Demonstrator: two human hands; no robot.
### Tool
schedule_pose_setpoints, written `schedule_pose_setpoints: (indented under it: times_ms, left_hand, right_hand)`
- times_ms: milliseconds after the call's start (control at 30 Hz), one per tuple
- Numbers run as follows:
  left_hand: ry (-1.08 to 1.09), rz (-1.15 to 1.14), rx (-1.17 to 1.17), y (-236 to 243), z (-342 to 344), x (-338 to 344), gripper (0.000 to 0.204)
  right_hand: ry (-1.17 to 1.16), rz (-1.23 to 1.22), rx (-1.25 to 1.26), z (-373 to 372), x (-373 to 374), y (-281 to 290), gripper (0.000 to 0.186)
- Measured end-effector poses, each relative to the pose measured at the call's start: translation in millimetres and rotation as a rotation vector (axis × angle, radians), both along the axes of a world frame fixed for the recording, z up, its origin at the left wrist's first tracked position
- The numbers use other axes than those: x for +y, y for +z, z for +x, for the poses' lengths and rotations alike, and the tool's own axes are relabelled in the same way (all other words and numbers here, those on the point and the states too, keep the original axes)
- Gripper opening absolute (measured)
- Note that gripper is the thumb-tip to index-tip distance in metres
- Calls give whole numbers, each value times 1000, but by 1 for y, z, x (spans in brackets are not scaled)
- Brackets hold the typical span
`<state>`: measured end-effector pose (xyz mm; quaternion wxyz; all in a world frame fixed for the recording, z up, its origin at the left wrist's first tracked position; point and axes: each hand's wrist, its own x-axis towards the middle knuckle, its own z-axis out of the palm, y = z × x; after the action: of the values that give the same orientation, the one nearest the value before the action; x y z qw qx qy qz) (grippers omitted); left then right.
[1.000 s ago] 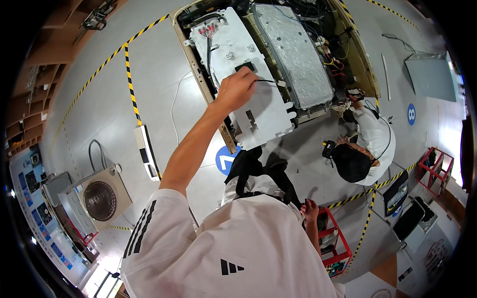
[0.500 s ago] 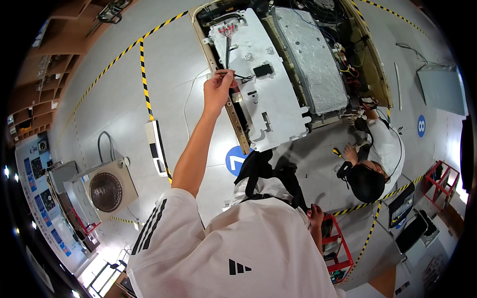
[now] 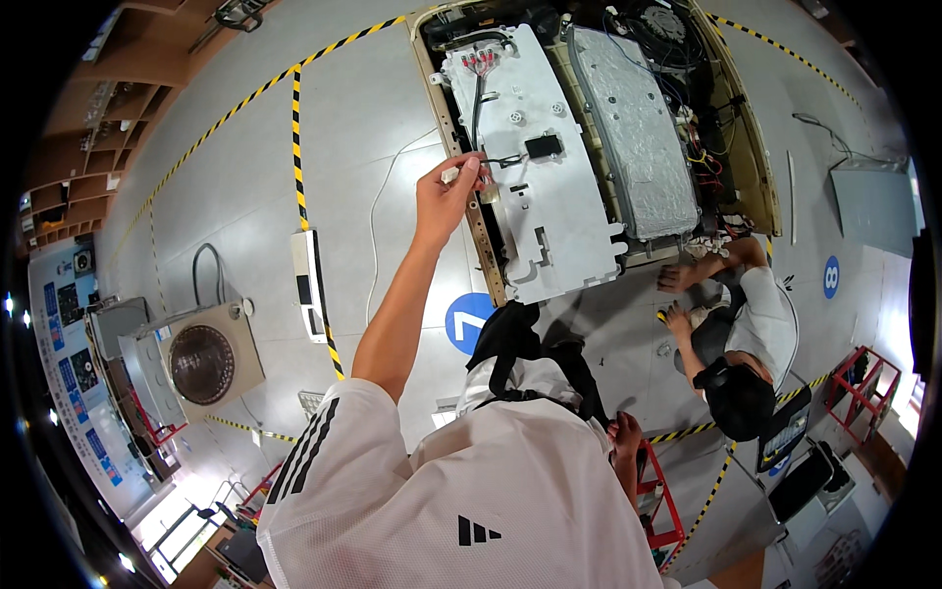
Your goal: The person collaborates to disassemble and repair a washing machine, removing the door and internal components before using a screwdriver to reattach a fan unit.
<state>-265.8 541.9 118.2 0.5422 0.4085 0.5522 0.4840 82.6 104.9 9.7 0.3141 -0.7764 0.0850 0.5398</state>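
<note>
Beside the near left rim of a large opened appliance housing, my left hand is closed in a pinch. Its fingers grip dark wires with a white connector showing at the thumb side. The wires lead to a small black box on a white plastic panel. More wires run up the panel to red-tipped terminals. My right hand hangs low by my side with curled fingers; whatever it may hold is hidden.
A co-worker crouches at the right, one hand reaching to the housing, the other by a yellow-handled tool. A foil-covered block fills the housing's middle. Red-framed carts stand nearby. A fan unit is at the left.
The white connector now shows at my left hand. My view has shifted slightly, so the housing appears farther right. The co-worker has raised a hand toward the housing.
</note>
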Motion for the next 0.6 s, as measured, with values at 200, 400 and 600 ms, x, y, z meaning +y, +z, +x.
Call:
schedule_pose_setpoints:
  times_ms: [200, 400, 600]
  left_hand:
    - [15, 100, -4, -7, -9, -1, 23]
    - [11, 81, -33, 3, -12, -9, 25]
    - [-10, 71, 7, -4, -19, -11, 27]
  right_hand:
    - [41, -7, 2, 1, -8, -3, 18]
    - [41, -4, 7, 2, -9, -7, 16]
    - [66, 70, 18, 9, -14, -16, 17]
